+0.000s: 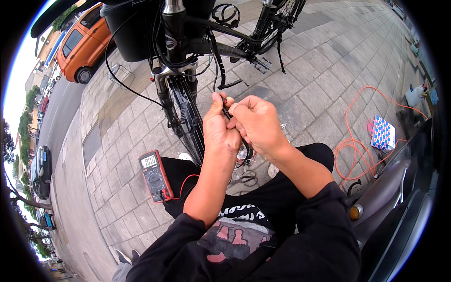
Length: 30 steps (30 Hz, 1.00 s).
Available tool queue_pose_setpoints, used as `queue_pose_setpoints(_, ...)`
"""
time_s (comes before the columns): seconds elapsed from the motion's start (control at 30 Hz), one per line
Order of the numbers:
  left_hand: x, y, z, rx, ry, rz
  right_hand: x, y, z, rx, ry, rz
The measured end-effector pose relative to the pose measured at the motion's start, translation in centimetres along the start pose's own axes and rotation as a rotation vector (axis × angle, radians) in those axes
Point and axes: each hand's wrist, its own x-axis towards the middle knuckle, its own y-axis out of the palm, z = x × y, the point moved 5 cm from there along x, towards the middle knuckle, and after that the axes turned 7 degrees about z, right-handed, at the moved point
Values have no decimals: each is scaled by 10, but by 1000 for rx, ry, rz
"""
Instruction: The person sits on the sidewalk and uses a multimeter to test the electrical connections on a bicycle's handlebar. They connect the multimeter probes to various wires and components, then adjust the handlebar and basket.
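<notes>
In front of the bicycle, my two hands meet over my lap. My left hand (219, 127) is closed, its thumb and fingers pinching a thin black cable (227, 113) with a small red spot near its upper end. Closed beside it, my right hand (258, 123) presses its fingertips together next to the cable; what they hold is too small to make out. A red-framed multimeter (155, 176) with a lit display rests by my left knee, red and black leads plugged in. Under my wrists lie scissors (248, 178) and loose wires, partly hidden.
The bicycle's front wheel (187, 110) stands just left of my hands. An orange cord (346, 149) lies coiled at the right, near a blue, red and white box (383, 133). A grey motor vehicle (380, 197) is close on my right. An orange car (84, 44) stands at the far left.
</notes>
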Motion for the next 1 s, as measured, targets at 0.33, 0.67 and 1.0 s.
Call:
queue_pose_setpoints(0.33,8,6,-8,-79,-18,40,-24,19,21,-165,-4,186)
queue_pose_setpoints(0.67,4,9,3,-130,-119,111,-1,1,6,-226,-19,69)
queue_pose_setpoints(1.0,2,5,0,-88,-138,178,3,0,0,-203,-31,92)
